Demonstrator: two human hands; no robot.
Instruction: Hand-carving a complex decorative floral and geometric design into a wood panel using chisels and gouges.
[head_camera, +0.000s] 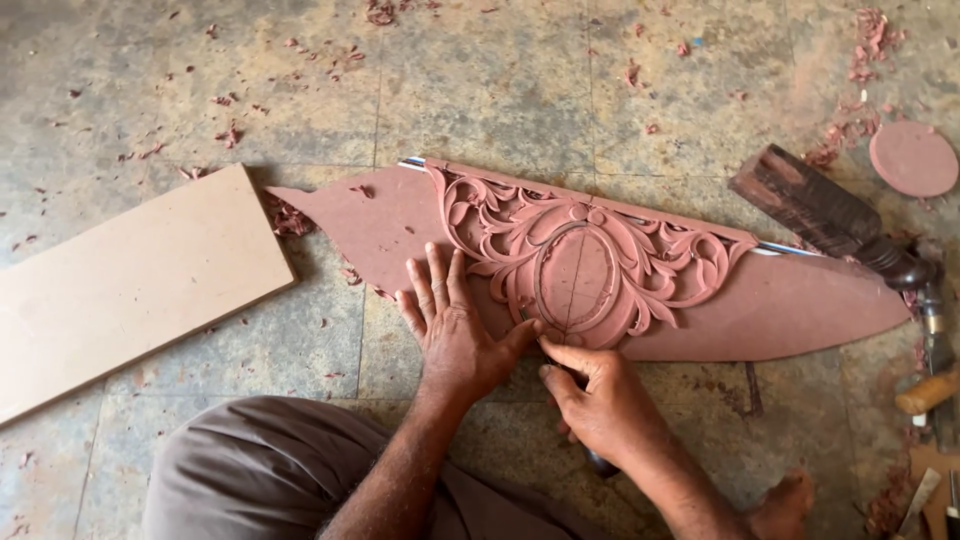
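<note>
Carved panel in progress, seen from the worker's head. A long, pointed reddish-brown panel (800, 305) lies flat on the stone floor (480, 90), its length running left to right, near the middle of the floor area in view. Its central part already bears raised scrollwork and leaves around an oval medallion (575, 278); a straight line runs down the oval's face, which is otherwise smooth. The two pointed ends of the panel are plain, uncarved surface.

The left hand (452, 325) lies spread and flat on the panel just left of the oval, palm down, gripping nothing, its thumb reaching toward the tool. The right hand (600, 400) is clenched around a carving tool (600, 462), whose dark handle end shows below the fist; the tip, mostly hidden, meets the lower left rim of the oval.

Judged from this state, the main relief is largely cut and work is at detail along the oval's lower edge; how much finishing remains cannot be told.

Wood shavings (850, 125) are scattered over the floor. A pale board (130, 280) lies at the left edge, a dark mallet (820, 210) and a round disc (913, 158) toward the upper right corner, and further tools (935, 385) at the right edge.
</note>
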